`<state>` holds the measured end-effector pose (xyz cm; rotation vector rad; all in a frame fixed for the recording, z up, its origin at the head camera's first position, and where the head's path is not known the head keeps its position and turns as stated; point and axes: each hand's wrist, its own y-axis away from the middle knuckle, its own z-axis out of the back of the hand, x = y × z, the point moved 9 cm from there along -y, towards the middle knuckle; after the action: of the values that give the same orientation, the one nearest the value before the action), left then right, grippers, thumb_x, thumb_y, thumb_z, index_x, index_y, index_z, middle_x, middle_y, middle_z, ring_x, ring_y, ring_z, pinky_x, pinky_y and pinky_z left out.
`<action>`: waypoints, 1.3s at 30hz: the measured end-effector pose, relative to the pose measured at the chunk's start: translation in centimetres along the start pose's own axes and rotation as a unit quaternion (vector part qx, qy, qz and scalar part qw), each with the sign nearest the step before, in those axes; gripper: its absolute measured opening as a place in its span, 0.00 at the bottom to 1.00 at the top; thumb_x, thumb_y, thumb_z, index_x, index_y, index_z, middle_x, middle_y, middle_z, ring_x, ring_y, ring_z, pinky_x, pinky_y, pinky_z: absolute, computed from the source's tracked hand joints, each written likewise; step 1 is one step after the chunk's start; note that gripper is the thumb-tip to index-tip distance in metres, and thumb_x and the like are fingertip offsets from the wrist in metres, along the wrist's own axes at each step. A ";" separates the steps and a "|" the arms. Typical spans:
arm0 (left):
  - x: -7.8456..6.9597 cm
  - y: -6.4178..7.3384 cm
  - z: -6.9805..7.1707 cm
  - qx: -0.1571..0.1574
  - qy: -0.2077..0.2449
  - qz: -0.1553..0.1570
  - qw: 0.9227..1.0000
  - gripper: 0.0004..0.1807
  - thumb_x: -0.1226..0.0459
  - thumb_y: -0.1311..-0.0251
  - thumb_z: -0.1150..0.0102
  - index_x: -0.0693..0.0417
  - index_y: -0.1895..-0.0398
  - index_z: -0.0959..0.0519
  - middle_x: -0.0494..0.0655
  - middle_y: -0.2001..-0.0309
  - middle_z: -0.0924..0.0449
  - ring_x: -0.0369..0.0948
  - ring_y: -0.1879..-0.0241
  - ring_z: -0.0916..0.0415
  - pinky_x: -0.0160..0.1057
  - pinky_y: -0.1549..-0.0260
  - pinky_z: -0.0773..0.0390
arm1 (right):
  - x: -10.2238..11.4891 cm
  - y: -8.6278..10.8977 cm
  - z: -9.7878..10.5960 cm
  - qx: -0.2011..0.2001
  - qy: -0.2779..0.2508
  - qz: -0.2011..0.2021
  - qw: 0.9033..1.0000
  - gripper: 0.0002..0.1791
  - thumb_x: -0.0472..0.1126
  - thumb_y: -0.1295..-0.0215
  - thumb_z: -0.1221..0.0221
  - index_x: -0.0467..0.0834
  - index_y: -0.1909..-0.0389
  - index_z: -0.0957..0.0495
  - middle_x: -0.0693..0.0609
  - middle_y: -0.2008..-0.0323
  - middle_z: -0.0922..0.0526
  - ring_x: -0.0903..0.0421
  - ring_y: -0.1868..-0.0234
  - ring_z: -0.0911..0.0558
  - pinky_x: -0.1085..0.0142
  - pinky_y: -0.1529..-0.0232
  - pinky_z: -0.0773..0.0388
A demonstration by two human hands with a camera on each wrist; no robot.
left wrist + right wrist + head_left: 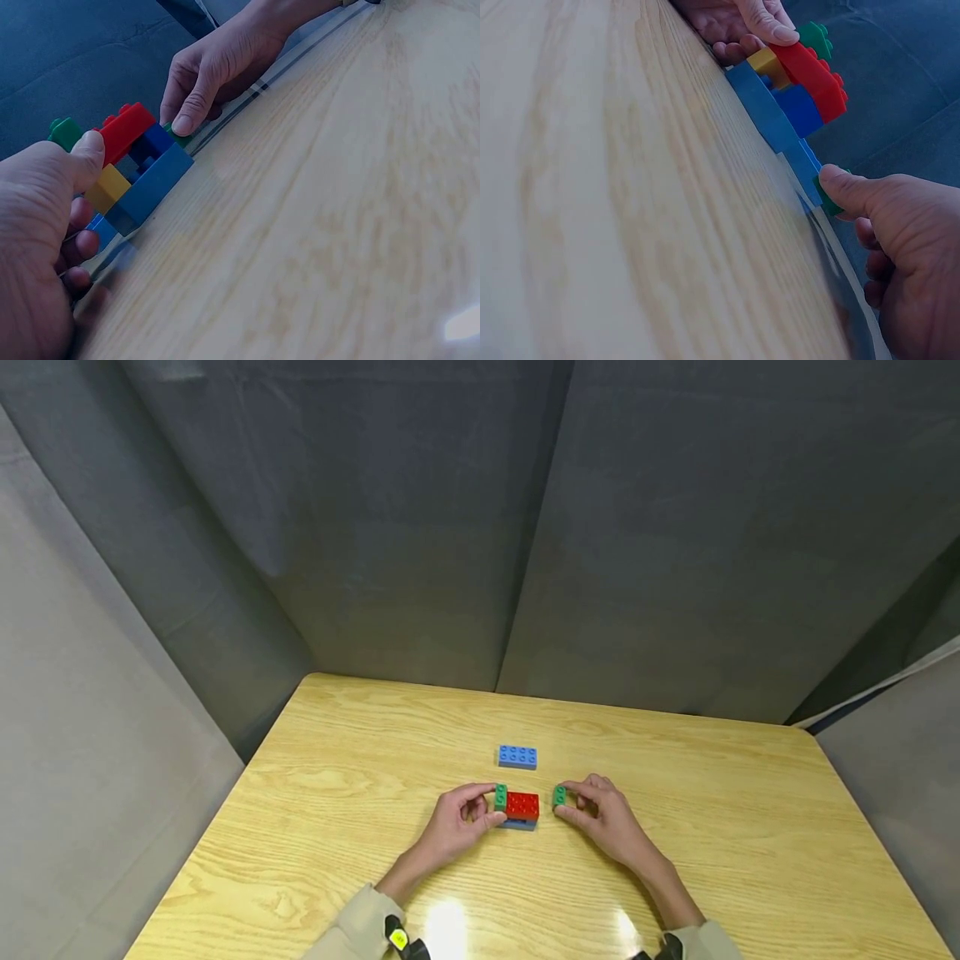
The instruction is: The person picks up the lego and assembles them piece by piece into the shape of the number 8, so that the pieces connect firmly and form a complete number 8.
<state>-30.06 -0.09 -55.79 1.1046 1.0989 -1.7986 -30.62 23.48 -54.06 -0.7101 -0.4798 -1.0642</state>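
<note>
A small stack of toy building bricks stands on the table. Its base is a light blue brick, with a yellow brick and a dark blue brick at opposite ends. A red brick bridges these two, and a green brick tops its left end. Thumb and index finger of my left hand pinch that green brick from front and back, the thumb also lying by the red one. Just right of the stack, my right hand pinches a second green brick low at the tabletop.
Behind the stack lies a separate blue brick with its studs up. The wooden table ends at a dark grey curtain at the back. Paler panels flank its sides.
</note>
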 end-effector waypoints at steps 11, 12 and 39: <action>-0.3 0.0 0.2 -0.002 -0.005 -0.011 1.000 0.22 0.65 0.35 0.28 0.62 0.39 0.18 0.47 0.70 0.24 0.33 0.71 0.33 0.31 0.69 0.28 | 0.5 -0.3 0.1 0.001 -0.012 -0.007 1.000 0.20 0.43 0.34 0.28 0.40 0.44 0.15 0.54 0.71 0.29 0.55 0.65 0.32 0.65 0.65 0.36; -0.3 0.0 0.2 -0.002 -0.004 -0.008 1.000 0.22 0.65 0.35 0.28 0.62 0.39 0.18 0.47 0.70 0.24 0.33 0.71 0.33 0.30 0.69 0.28 | 0.5 -0.3 0.1 0.000 -0.013 -0.007 1.000 0.20 0.43 0.34 0.28 0.40 0.44 0.15 0.55 0.71 0.29 0.54 0.64 0.32 0.65 0.65 0.36; 0.2 0.1 0.0 0.000 0.019 0.013 1.000 0.24 0.65 0.36 0.27 0.61 0.38 0.19 0.47 0.70 0.23 0.33 0.71 0.32 0.30 0.68 0.27 | 2.1 -0.4 1.1 -0.014 0.003 0.021 1.000 0.18 0.43 0.33 0.29 0.43 0.44 0.15 0.56 0.72 0.29 0.57 0.65 0.32 0.65 0.64 0.34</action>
<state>-30.05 -0.13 -55.97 1.1522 1.1022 -1.7641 -30.11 22.83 -51.81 -0.7391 -0.4442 -1.0347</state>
